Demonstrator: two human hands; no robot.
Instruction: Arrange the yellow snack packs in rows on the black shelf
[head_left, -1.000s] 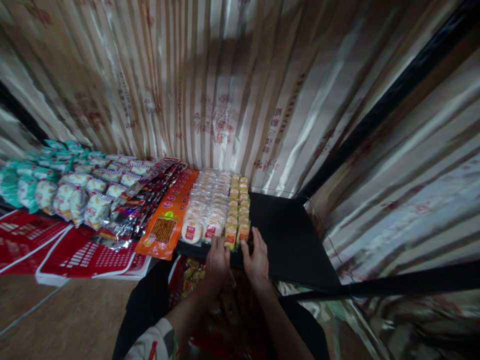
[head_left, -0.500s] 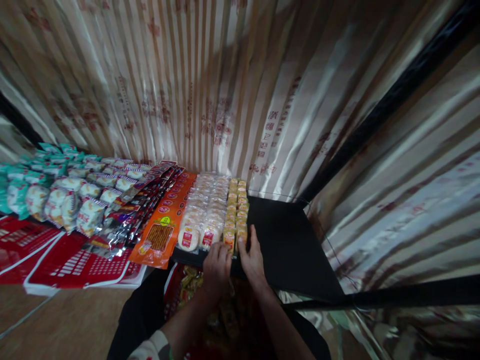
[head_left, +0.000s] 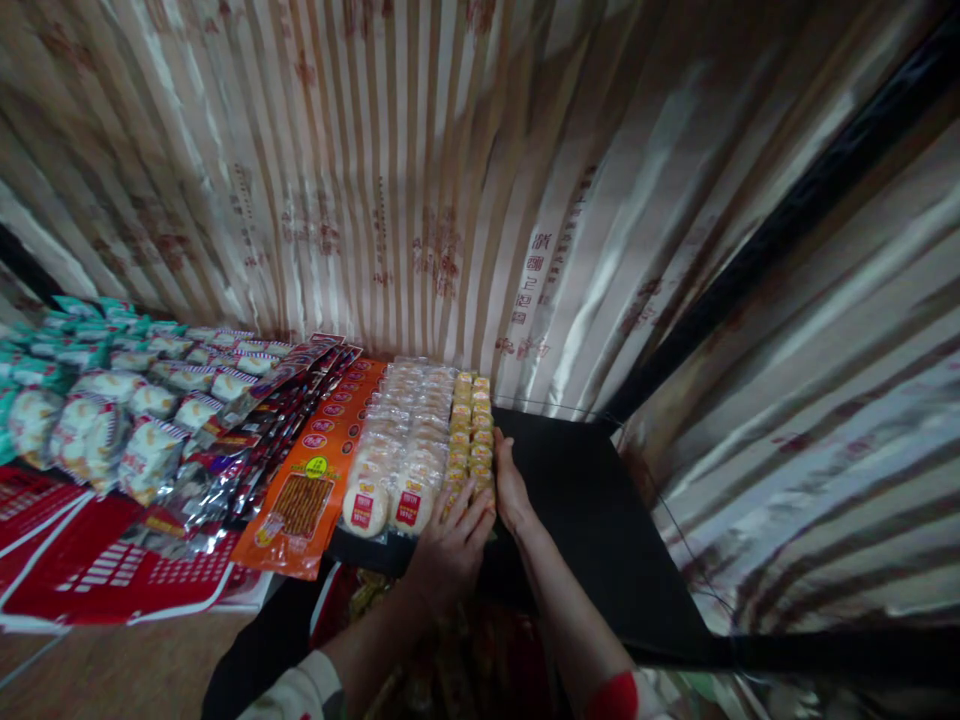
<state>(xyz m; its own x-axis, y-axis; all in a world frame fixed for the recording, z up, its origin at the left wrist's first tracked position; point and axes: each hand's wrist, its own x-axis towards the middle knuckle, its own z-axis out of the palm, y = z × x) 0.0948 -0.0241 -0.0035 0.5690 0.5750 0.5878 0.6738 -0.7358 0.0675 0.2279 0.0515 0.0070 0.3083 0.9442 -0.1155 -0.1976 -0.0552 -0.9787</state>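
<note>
Your left hand (head_left: 451, 545) spread over the near end of the yellow packets (head_left: 470, 440), your right hand (head_left: 511, 487) along their right side, fingers together, white crackers (head_left: 407, 505) with red labels alongside, yellow round sticker (head_left: 317, 467) on the orange bag (head_left: 307, 500), all on the black counter (head_left: 592, 510).

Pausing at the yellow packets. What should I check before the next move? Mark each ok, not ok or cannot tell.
1. Yellow packets in two rows: ok, side by side.
2. Right hand alongside the outer row: ok, on its right side.
3. Near ends of both rows in view: not ok, the left hand covers them.
4. Bare space on the shelf: ok, right of the right hand.
5. White crackers lined up: ok, two rows left of the yellow ones.
6. Contents of the basket below: cannot tell, dark and partly behind the arms.
</note>
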